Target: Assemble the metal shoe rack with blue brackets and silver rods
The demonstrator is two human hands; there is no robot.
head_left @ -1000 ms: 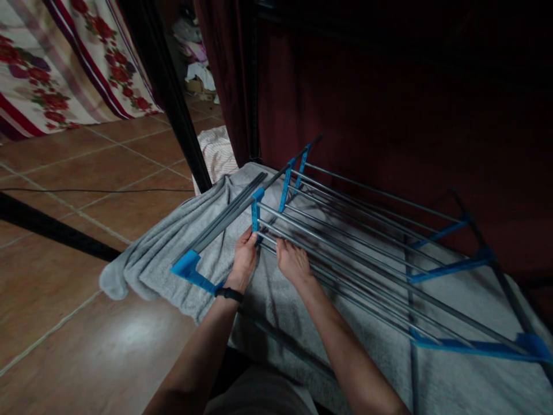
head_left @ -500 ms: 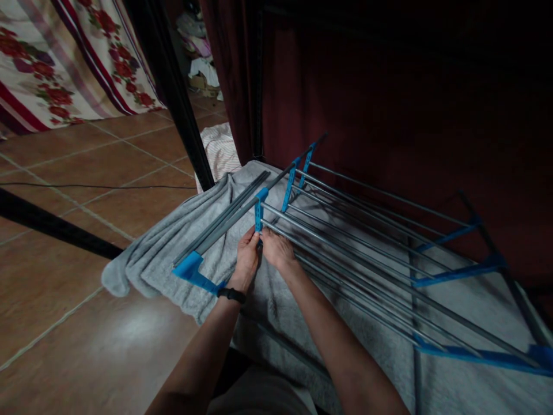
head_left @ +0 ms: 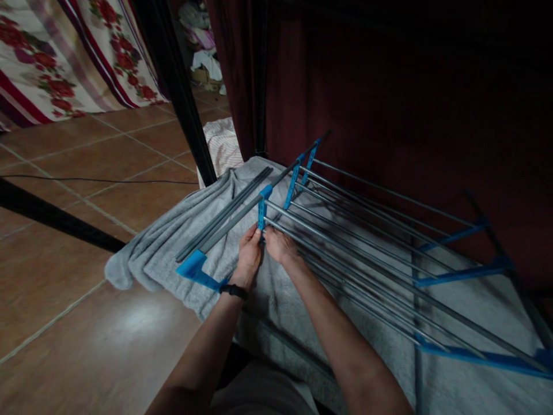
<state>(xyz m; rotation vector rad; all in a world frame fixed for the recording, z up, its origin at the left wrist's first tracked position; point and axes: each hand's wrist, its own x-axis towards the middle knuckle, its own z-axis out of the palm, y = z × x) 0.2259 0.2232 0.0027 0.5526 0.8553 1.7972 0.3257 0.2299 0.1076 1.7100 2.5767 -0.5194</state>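
A drying rack of grey metal rods (head_left: pixel 345 230) and blue plastic brackets lies across the grey blanket. My left hand (head_left: pixel 249 252), with a black band at the wrist, is closed on the lower end of the nearest upright blue bracket (head_left: pixel 262 212). Right beside it, my right hand (head_left: pixel 280 245) pinches what looks like the end of a metal rod at that bracket; its fingertips are partly hidden. A thicker grey tube (head_left: pixel 235 222) runs through the tops of the brackets. At its near end sits a blue corner piece (head_left: pixel 196 271), partly behind my left wrist.
Several loose grey tubes (head_left: pixel 224 213) lie on the grey blanket (head_left: pixel 151 245) to the left. Dark metal posts (head_left: pixel 184 92) stand at the bed's corner. A dark red curtain (head_left: pixel 328 86) hangs behind the rack. A thin cable (head_left: pixel 103 180) crosses the tiled floor.
The whole view has shifted slightly, so the rack appears a little further right. Both hands stay at the same bracket, with hardly any change in their grip.
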